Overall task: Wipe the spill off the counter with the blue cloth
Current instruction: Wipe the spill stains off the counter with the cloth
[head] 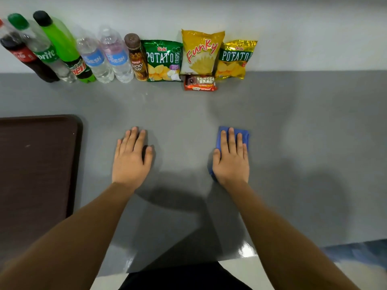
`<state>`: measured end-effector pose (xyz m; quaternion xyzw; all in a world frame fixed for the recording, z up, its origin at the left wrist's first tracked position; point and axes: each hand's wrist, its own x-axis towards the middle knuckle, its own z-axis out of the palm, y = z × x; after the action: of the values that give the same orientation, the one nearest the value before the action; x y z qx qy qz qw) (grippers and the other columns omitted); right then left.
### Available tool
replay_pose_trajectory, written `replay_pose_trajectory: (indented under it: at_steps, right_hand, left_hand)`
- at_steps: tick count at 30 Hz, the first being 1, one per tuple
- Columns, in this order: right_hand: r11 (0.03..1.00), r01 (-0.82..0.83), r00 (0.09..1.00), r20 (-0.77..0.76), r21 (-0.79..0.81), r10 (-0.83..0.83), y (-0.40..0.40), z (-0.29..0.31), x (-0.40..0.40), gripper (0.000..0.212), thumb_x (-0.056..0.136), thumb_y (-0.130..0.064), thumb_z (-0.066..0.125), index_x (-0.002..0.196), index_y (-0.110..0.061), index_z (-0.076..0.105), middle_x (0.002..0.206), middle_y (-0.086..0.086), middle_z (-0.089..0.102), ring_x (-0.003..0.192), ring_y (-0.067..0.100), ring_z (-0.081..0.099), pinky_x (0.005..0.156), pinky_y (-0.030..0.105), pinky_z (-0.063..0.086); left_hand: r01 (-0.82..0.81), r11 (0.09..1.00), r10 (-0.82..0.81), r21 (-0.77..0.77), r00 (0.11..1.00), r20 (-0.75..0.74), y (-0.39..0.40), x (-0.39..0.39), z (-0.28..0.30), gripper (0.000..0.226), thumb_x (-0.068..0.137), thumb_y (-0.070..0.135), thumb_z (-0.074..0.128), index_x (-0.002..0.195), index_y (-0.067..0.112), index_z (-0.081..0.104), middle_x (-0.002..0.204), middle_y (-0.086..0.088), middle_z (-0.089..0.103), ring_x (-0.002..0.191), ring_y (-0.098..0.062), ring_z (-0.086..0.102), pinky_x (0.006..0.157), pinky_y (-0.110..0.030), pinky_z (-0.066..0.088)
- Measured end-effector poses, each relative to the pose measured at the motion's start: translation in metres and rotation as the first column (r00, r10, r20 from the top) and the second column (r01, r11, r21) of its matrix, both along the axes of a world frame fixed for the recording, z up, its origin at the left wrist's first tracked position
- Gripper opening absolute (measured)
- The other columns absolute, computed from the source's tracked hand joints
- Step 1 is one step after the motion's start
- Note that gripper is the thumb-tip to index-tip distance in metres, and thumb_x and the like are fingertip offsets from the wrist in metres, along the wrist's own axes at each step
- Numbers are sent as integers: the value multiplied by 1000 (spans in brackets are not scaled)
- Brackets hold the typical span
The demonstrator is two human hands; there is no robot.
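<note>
R hand (231, 162) lies flat, fingers spread, pressing the blue cloth (244, 136) onto the gray counter (303, 132); no pinch. Cloth is folded, mostly hidden under the palm, edges showing at fingertips & thumb side. L hand (130, 160) flat & empty on the counter. Bare counter to the right & ahead. Dark tray (37, 164) at left edge, empty. Bottles & snack bags line the wall.

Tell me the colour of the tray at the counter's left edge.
Dark brown tray, shown in the head view.
</note>
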<state>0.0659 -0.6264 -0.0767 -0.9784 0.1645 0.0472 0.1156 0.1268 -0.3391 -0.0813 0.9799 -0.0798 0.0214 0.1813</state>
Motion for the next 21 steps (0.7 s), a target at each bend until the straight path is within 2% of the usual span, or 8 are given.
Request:
replay_pose_trajectory:
  at_steps: [3, 7, 13, 21]
  right_hand:
    - [994, -112, 993, 29, 10, 111, 16, 3, 9, 64, 106, -40, 34, 165, -22, 16, 174, 1, 10, 161, 26, 7, 131, 43, 8]
    - [970, -243, 969, 40, -9, 243, -12, 5, 55, 61, 106, -38, 36, 164, -26, 22, 173, -1, 15, 160, 27, 12, 130, 42, 12]
    - [989, -149, 989, -20, -9, 149, -60, 3, 113, 62, 108, -43, 26, 166, -28, 7, 174, -4, 0, 161, 23, -2, 131, 41, 0]
    - [1000, -7, 1000, -25, -20, 7, -87, -1, 63, 63, 109, -44, 24, 166, -27, 3, 174, -1, -1, 161, 25, -4, 131, 42, -1]
  left_hand:
    - [38, 999, -37, 15, 999, -29, -31, -9, -4, 65, 101, 48, 37, 159, 19, 37, 169, -10, 28, 157, -29, 21, 128, -48, 13]
    - [33, 995, -29, 91, 998, -50, -37, -13, -13, 67, 102, 53, 29, 163, 25, 25, 172, -8, 16, 160, -26, 11, 129, -45, 9]
    - [32, 992, -28, 126, 999, -33, -34, -11, -21, 66, 104, 55, 27, 164, 29, 17, 173, -4, 10, 160, -22, 5, 130, -45, 7]
    - [41, 992, -36, 118, 998, -50, -36, -13, -11, 67, 104, 53, 28, 164, 25, 22, 173, -8, 13, 160, -25, 7, 130, -46, 8]
